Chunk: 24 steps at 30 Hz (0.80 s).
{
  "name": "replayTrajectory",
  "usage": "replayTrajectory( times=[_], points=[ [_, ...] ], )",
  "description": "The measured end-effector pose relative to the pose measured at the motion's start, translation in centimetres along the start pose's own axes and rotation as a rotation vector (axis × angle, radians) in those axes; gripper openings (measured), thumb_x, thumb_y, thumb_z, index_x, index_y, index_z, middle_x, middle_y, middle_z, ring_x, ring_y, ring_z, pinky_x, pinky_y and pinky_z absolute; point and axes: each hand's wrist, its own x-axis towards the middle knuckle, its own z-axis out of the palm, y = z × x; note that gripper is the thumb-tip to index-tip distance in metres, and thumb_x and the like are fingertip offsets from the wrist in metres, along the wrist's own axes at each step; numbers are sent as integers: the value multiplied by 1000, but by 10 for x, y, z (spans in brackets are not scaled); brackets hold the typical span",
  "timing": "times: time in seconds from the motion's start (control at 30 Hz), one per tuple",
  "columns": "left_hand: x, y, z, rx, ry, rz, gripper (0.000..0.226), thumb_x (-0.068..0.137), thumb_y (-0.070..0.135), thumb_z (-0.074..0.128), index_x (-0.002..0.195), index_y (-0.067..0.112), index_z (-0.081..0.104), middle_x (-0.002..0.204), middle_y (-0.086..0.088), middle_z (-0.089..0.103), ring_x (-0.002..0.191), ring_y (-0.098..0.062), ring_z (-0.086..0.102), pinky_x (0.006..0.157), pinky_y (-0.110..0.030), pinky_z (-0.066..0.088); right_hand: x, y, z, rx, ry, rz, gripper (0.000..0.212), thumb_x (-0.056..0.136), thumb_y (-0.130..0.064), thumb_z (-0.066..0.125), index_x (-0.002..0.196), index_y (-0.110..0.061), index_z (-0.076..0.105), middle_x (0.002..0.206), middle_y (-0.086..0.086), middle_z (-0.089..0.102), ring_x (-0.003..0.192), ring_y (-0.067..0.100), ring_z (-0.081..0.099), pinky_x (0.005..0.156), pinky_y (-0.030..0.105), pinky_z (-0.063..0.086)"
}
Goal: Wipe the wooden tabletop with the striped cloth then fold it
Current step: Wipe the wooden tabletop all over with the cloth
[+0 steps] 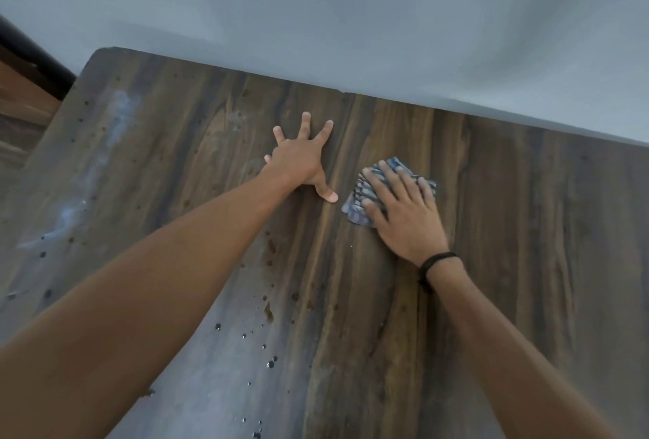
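While the left hand is laid flat on the wooden tabletop with fingers spread wide and nothing held, the right hand is pressed palm-down on the striped cloth. The cloth is bunched into a small pad, blue-grey stripes seen past the fingertips and on the thumb side; most of it is covered by the hand. Right fingers are extended over the cloth, not curled round it, so it is pinned rather than gripped. The cloth is placed just beside the left thumb, apart from it, toward the far edge of the tabletop near the grey wall. A black wristband is worn on the right wrist. Dark spots and droplets are scattered on the tabletop nearer the camera, below the left forearm. A pale smear is seen at far left.
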Motion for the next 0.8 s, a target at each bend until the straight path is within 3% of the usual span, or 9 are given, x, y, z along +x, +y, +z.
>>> replayTrajectory(
  times=[0.03,0.13,0.27,0.37,0.4,0.5,0.63,0.73,0.8],
  points=[
    [-1,-1,0,7,5,-4,150,52,55,92,152,44,-19,160,6,-32,143,-56,-18,105,-72,31,4,6,-3,8,5,7,57,105,-57,23,159,-42,14,169,-7,12,156,19,7,124,44,-3],
    [2,-1,-1,-6,-4,1,149,54,54,92,152,45,-20,160,7,-34,143,-56,-18,106,-73,31,16,15,-7,57,130,290,57,106,-53,25,160,-37,18,169,-2,16,155,25,13,124,51,3],
    [1,0,0,12,-7,-12,150,52,55,92,152,45,-21,160,6,-34,143,-55,-18,106,-72,31,2,8,-2,-3,28,21,57,106,-54,23,160,-40,15,169,-6,14,156,20,9,124,44,0],
    [3,0,-2,-2,-11,-7,150,54,54,91,151,45,-22,159,6,-35,143,-55,-19,106,-73,29,10,9,-5,52,143,293,57,106,-53,24,160,-36,19,168,-1,18,154,25,15,125,50,5],
    [3,1,-2,-6,-13,-5,150,53,55,92,151,45,-22,159,6,-35,143,-55,-19,106,-73,30,8,2,-3,48,117,280,57,106,-52,25,160,-36,17,169,-1,15,155,25,13,125,50,2],
    [0,1,0,6,-9,-17,150,53,55,92,152,45,-21,159,7,-34,143,-55,-18,106,-72,31,-17,-2,7,6,21,15,57,105,-55,20,160,-41,11,169,-5,11,156,20,8,125,45,-2],
    [1,0,-2,-12,-10,-6,150,53,54,92,152,45,-21,159,7,-35,144,-55,-18,105,-73,29,-24,2,7,35,156,355,57,106,-52,24,160,-36,19,168,0,17,155,26,15,125,51,5],
    [0,0,0,-3,4,-11,151,51,55,93,152,46,-19,159,8,-34,144,-55,-16,105,-73,29,-31,-14,14,-33,67,98,57,105,-54,23,160,-38,18,168,-4,17,155,22,14,124,47,5],
    [1,0,0,-11,5,-15,151,52,54,93,152,46,-19,159,8,-34,144,-54,-16,106,-74,28,-18,0,4,-4,78,112,57,105,-54,23,160,-38,19,168,-5,18,155,22,15,124,48,5]
  ],
)
